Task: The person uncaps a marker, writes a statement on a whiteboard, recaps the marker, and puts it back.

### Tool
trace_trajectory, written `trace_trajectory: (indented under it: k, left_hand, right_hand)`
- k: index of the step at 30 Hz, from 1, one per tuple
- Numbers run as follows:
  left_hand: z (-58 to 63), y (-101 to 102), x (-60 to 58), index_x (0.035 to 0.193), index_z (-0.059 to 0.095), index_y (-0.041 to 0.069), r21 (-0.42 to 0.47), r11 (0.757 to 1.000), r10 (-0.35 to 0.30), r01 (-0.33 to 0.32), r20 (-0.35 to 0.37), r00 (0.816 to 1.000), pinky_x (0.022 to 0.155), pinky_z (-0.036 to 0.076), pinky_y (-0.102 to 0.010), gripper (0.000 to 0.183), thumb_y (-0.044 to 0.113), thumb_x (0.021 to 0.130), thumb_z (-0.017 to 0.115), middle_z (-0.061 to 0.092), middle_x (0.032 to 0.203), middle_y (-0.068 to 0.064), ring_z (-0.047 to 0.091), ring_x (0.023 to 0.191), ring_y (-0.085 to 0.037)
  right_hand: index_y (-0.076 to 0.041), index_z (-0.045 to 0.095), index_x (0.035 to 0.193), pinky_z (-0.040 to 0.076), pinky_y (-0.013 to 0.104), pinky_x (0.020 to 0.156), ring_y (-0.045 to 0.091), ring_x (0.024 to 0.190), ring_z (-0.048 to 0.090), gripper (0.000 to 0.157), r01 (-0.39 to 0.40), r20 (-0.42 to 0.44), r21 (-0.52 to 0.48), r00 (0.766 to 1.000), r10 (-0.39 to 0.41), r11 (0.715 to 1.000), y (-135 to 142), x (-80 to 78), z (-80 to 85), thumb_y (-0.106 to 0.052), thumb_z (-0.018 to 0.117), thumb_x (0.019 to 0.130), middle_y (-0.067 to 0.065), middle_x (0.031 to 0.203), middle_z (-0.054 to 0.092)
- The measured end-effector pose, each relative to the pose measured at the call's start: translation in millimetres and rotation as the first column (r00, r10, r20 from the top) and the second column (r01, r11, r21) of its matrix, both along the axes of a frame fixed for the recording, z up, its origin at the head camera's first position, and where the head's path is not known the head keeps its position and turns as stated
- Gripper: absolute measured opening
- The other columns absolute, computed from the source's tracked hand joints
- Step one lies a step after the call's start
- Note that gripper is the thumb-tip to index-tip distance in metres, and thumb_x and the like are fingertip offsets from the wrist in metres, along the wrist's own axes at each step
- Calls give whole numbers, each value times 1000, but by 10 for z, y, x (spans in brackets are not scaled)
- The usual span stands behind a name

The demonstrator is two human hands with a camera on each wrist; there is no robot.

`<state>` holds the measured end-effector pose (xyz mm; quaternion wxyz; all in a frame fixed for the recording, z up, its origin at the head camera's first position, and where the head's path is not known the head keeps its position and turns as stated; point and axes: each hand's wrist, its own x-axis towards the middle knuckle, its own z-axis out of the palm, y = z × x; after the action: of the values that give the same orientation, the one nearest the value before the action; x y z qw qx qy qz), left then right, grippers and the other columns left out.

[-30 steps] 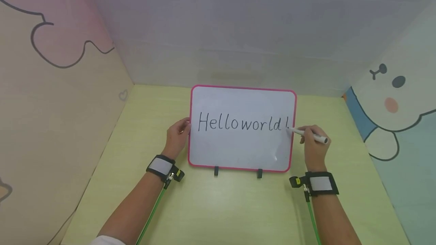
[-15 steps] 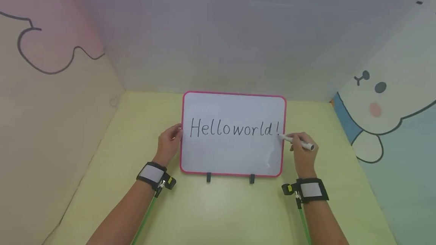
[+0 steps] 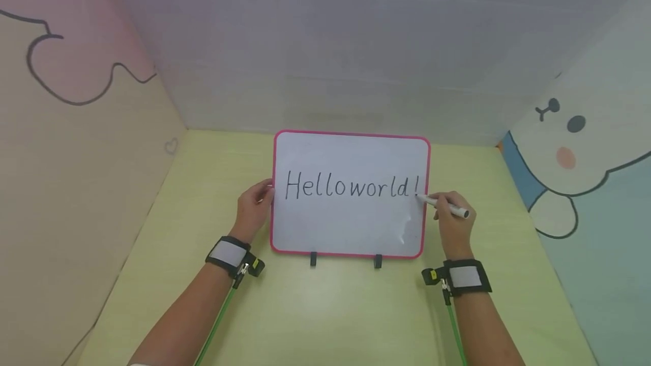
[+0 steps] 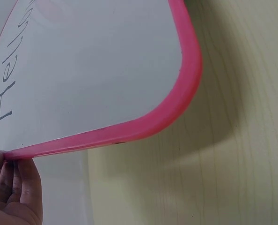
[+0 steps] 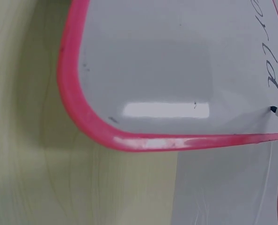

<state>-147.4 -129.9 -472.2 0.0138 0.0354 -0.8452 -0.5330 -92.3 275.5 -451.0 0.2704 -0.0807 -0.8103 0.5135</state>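
Note:
A whiteboard point(image 3: 348, 222) with a pink frame stands tilted on two small black feet, bearing the handwritten words "Helloworld!" in black. Its left edge is pinched by my left hand point(image 3: 252, 208), thumb at the front and fingers behind, as the left wrist view shows. My right hand point(image 3: 456, 222) grips a white marker point(image 3: 447, 206) with a dark end. In the right wrist view the marker's dark tip point(image 5: 273, 108) is at the board's surface, just past the letter "d". The head view places that tip at the foot of the exclamation mark.
The board stands on a pale yellow wood-grain table point(image 3: 330, 309), with a plain light wall point(image 3: 330, 95) behind. Painted cartoon walls flank it on both sides. Each wrist wears a black strap with a small camera and a green cable point(image 3: 218, 321).
The whole head view has shifted, so the board and both hands appear further left. Both hands keep their grips, and the marker tip stays near the foot of the exclamation mark.

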Motion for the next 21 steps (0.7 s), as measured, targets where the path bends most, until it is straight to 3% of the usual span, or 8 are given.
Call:
trace_trajectory:
  k: [4,10,14,21]
  left_hand:
    - [17,9,7,132,55,10,-13,1000,8,-8,8,1000,97,49,-40,36,20,97,52,62,121,-13,59,113,-26]
    - [24,3,5,131,55,8,-11,1000,6,-6,-6,1000,97,49,-41,36,18,97,52,62,120,-15,59,113,-28]
    - [25,-9,1,130,56,9,4,1000,4,-4,-6,1000,97,49,-41,35,19,96,53,63,119,-14,59,113,-27]
    - [15,-19,-7,128,58,8,22,1000,-11,12,-14,1000,94,51,-40,34,17,96,55,65,114,-15,62,106,-27]
  right_hand:
    - [-1,70,83,35,19,43,17,52,49,19,15,-1,-10,1000,-15,1000,47,-44,-70,-7,54,90,8,66,56]
    - [7,67,81,39,18,45,20,51,48,21,19,-96,-121,995,-31,993,63,-42,-10,-2,51,90,4,68,58]
    - [7,67,83,38,20,44,22,52,46,21,-10,-118,-144,993,-7,989,60,7,53,-5,51,91,2,65,56]
    - [5,66,96,34,21,44,14,51,43,19,-11,-131,-149,991,-9,989,80,126,72,-5,50,90,6,64,50]
